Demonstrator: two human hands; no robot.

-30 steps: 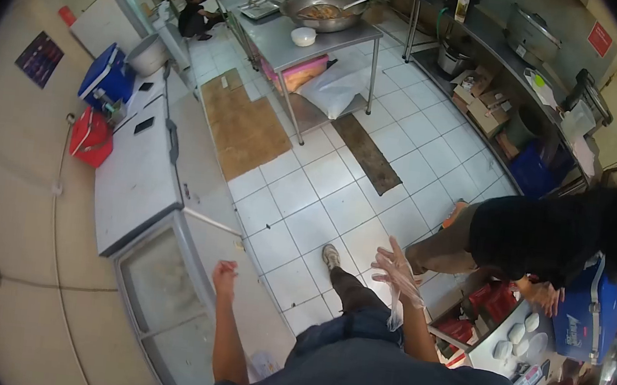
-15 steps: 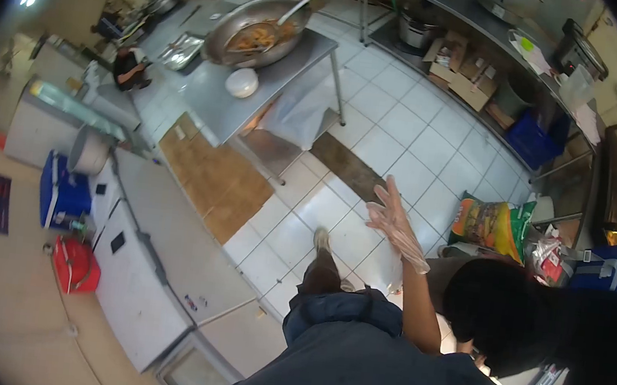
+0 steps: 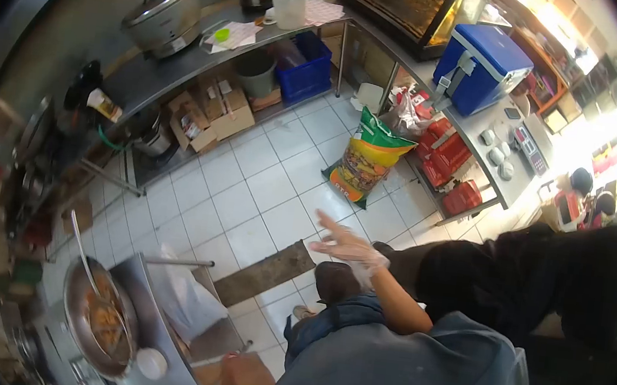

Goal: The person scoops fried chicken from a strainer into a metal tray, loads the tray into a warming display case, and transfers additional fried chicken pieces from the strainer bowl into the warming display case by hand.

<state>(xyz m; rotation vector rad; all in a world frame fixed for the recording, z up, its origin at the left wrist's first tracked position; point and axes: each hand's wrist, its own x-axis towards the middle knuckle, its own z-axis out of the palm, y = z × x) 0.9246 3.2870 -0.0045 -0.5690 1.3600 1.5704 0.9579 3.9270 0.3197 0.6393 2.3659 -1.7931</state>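
Note:
My right hand point(image 3: 348, 244) wears a clear plastic glove and is held out in front of my body, over the tiled floor. Its fingers are spread, with nothing in them. At the bottom edge a blurred shape point(image 3: 235, 383) appears to be part of my left arm or hand; no fingers can be made out. Left of it, on a metal table point(image 3: 163, 328), sits a large steel wok point(image 3: 75, 303) of orange-brown food with a long-handled utensil point(image 3: 85, 251) in it. A white round container point(image 3: 151, 363) stands beside the wok.
A person in dark clothes point(image 3: 511, 284) bends close on my right. Ahead lies a green-yellow sack point(image 3: 369, 158) on the floor. A blue cooler point(image 3: 482, 68) and a scale point(image 3: 530, 149) stand on the right counter. Cardboard boxes point(image 3: 230, 115) and a blue crate point(image 3: 303, 70) fill the lower shelf.
My view has turned to the right; the wok table now sits at lower left, and the counter with the cooler has come into view. My gloved right hand stays raised and spread.

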